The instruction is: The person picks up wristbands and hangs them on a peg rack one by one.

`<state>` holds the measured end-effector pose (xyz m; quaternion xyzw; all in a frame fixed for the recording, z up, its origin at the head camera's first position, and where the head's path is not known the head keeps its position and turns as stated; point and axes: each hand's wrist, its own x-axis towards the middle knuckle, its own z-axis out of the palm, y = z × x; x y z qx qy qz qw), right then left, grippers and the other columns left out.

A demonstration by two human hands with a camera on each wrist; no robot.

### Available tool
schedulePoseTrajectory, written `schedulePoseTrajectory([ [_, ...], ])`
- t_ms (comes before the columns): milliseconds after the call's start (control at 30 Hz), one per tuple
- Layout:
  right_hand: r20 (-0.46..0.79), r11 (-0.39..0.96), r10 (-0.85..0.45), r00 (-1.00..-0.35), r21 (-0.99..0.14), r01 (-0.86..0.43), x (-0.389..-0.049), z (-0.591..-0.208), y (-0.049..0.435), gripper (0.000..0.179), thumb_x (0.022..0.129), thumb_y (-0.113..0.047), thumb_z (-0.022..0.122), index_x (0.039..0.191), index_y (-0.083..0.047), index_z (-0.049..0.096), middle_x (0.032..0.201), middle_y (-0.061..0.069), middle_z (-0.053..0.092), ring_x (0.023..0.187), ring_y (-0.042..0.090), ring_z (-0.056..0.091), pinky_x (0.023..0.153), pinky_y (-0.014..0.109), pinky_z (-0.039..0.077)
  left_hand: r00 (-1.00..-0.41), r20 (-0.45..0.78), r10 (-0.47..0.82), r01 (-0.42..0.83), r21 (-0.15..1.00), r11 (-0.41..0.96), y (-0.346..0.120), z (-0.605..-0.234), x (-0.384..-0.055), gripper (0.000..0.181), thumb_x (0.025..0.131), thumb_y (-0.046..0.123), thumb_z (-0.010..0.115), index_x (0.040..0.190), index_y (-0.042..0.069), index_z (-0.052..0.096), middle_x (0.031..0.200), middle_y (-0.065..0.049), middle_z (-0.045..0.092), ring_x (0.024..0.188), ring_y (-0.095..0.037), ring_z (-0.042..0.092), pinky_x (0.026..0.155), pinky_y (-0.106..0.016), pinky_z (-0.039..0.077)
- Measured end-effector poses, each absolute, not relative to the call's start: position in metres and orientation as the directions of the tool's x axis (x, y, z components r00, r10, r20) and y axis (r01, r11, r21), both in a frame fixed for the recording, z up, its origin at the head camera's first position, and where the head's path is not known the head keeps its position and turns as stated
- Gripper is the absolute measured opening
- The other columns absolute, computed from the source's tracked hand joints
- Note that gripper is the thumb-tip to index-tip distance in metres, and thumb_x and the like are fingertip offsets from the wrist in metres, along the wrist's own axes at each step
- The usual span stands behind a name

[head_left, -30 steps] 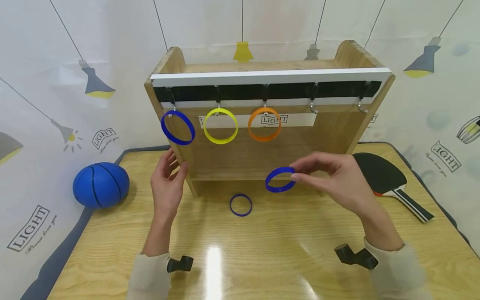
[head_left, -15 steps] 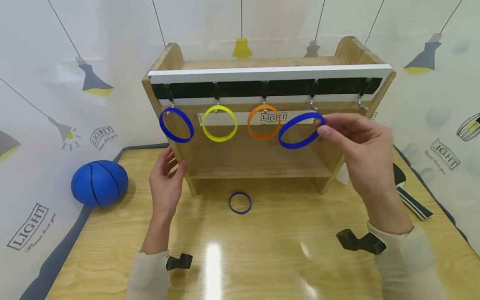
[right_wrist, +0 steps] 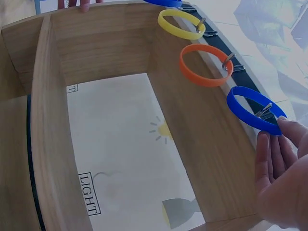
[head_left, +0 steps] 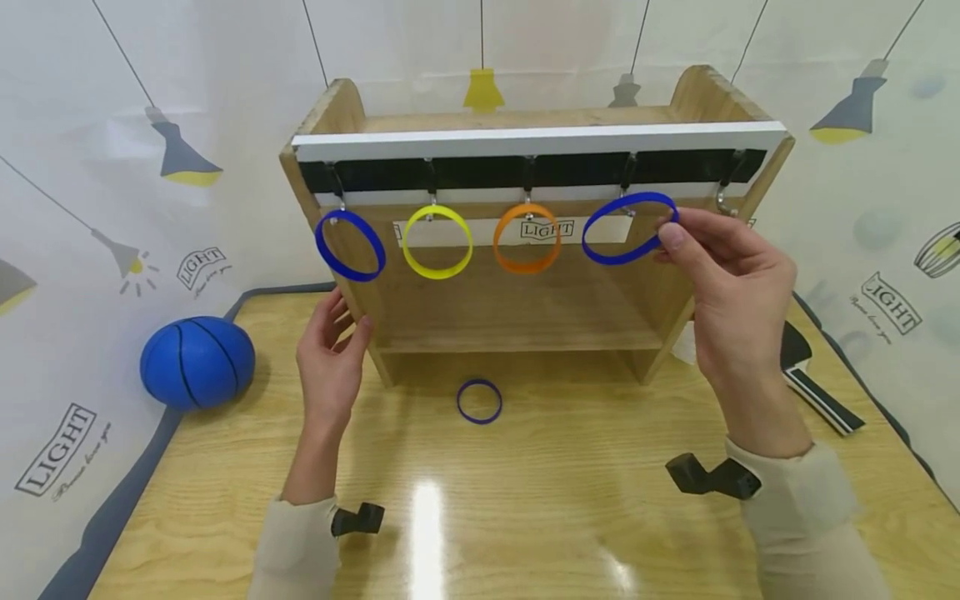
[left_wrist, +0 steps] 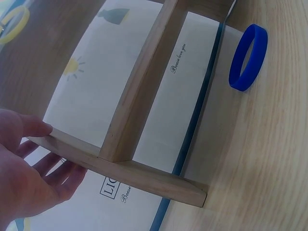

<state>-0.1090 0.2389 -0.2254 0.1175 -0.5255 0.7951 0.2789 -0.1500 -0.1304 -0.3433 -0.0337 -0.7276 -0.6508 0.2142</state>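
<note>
My right hand [head_left: 738, 308] pinches a blue silicone wristband [head_left: 622, 259] between thumb and fingertips at its right side. The band is raised at the fourth hook [head_left: 628, 183] of the row; in the right wrist view that hook [right_wrist: 263, 110] shows within the band's loop. My left hand [head_left: 330, 367] holds the left side panel [left_wrist: 144, 178] of a wooden shelf [head_left: 517, 312], thumb on one face and fingers on the other. From the first three hooks hang a blue wristband [head_left: 321, 242], a yellow wristband [head_left: 438, 273] and an orange wristband [head_left: 525, 267].
Another blue wristband [head_left: 480, 422] lies on the table [head_left: 525, 500] before the shelf. The fifth hook [head_left: 723, 200] at the right end carries nothing. A blue ball [head_left: 198, 362] sits at the left; a table tennis paddle [head_left: 825, 400] lies at the right, partly behind my right hand.
My right hand has lifted the blue wristband from in front of the lower shelf up and right to the fourth hook. The left hand has stayed on the side panel.
</note>
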Motion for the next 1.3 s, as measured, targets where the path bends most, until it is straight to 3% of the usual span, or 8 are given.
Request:
schedulePoseTrajectory([
  [167,0.47,-0.291,0.324,-0.821,-0.777,-0.559,-0.112,-0.231,0.24,0.033,0.082,0.008,0.073,0.11,0.021,0.061,0.1,0.024,0.068,0.083,0.031,0.065,0.081,0.031,0.055,-0.91,0.343,-0.231,0.318,0.938,0.142,-0.13,-0.342,-0.149,0.044,0.093,0.011,0.068,0.136,0.021,0.059,0.128,-0.005,0.061,0.116,-0.023,0.059,0.09,-0.032,0.051],
  [400,0.462,-0.293,0.307,-0.832,-0.786,-0.544,-0.113,-0.235,0.242,0.033,0.083,0.007,0.073,0.11,0.021,0.061,0.101,0.024,0.068,0.084,0.031,0.065,0.081,0.032,0.055,-0.915,0.335,-0.226,0.309,0.94,0.142,-0.123,-0.321,-0.136,0.044,0.094,0.003,0.064,0.137,0.008,0.056,0.129,-0.013,0.06,0.116,-0.029,0.058,0.093,-0.041,0.049],
  [667,0.436,-0.262,0.292,-0.852,-0.82,-0.509,-0.113,-0.239,0.243,0.034,0.083,0.003,0.074,0.111,0.018,0.063,0.102,0.022,0.068,0.089,0.03,0.065,0.081,0.03,0.055,-0.915,0.336,-0.224,0.307,0.939,0.157,-0.121,-0.313,-0.13,0.043,0.094,0.002,0.064,0.137,0.006,0.056,0.129,-0.014,0.06,0.116,-0.029,0.058,0.089,-0.031,0.051],
  [867,0.436,-0.229,0.295,-0.85,-0.832,-0.506,-0.111,-0.244,0.244,0.034,0.085,0.001,0.074,0.113,0.017,0.063,0.105,0.023,0.068,0.088,0.03,0.067,0.083,0.031,0.054,-0.911,0.35,-0.22,0.323,0.934,0.152,-0.121,-0.314,-0.131,0.044,0.094,0.001,0.063,0.137,0.005,0.056,0.129,-0.015,0.06,0.115,-0.03,0.059,0.089,-0.032,0.051],
  [967,0.441,-0.237,0.345,-0.828,-0.813,-0.532,-0.108,-0.251,0.245,0.034,0.086,0.0,0.073,0.113,0.017,0.063,0.104,0.025,0.067,0.086,0.03,0.067,0.083,0.031,0.054,-0.91,0.353,-0.22,0.326,0.934,0.149,-0.121,-0.314,-0.132,0.044,0.093,0.0,0.063,0.137,0.004,0.056,0.129,-0.015,0.06,0.115,-0.03,0.059,0.089,-0.032,0.052],
  [1133,0.524,-0.197,0.456,-0.72,-0.729,-0.655,-0.099,-0.266,0.238,0.028,0.086,0.004,0.071,0.106,0.021,0.061,0.094,0.026,0.065,0.075,0.029,0.063,0.069,0.029,0.055,-0.909,0.353,-0.222,0.324,0.933,0.157,-0.121,-0.314,-0.132,0.044,0.093,0.001,0.064,0.136,0.004,0.056,0.129,-0.015,0.06,0.115,-0.029,0.059,0.089,-0.034,0.051],
  [1300,0.657,-0.024,0.373,-0.655,-0.699,-0.715,-0.086,-0.273,0.218,0.017,0.087,0.009,0.067,0.098,0.021,0.061,0.084,0.022,0.064,0.067,0.025,0.058,0.059,0.024,0.051,-0.908,0.353,-0.225,0.323,0.933,0.161,-0.121,-0.314,-0.132,0.044,0.093,0.001,0.064,0.136,0.004,0.056,0.129,-0.015,0.06,0.115,-0.029,0.059,0.089,-0.034,0.051],
])
